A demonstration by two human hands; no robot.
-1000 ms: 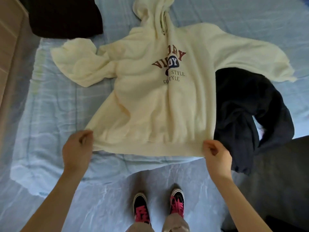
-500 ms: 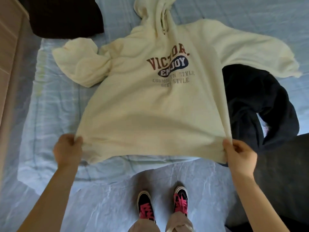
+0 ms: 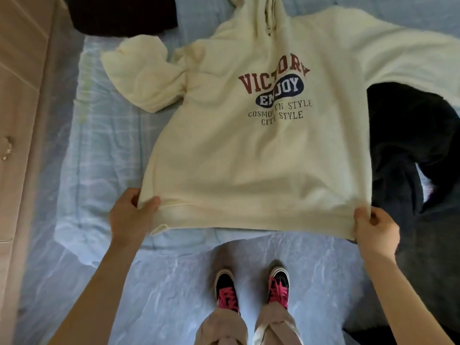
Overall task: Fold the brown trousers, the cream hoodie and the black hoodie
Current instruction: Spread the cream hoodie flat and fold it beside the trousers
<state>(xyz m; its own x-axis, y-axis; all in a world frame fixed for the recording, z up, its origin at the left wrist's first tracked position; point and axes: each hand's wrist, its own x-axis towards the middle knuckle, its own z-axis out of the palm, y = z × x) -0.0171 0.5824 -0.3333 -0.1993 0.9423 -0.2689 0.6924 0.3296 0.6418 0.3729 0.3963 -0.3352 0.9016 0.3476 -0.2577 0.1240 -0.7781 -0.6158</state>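
Gripping the hem corners of the cream hoodie (image 3: pixel 249 165): left hand (image 3: pixel 129 217) clenched on the near-left corner, right hand (image 3: pixel 375 230) clenched on the near-right, hem raised taut off the bed (image 3: pixel 104 150). Advisable to keep both corners level and evenly tensioned, print up, then lay flat before the sleeves go in. Beyond: left sleeve bunched, black hoodie (image 3: pixel 410 150) crumpled beside the right flank, dark garment (image 3: pixel 122 16) at far left, possibly the trousers, not confirmable.
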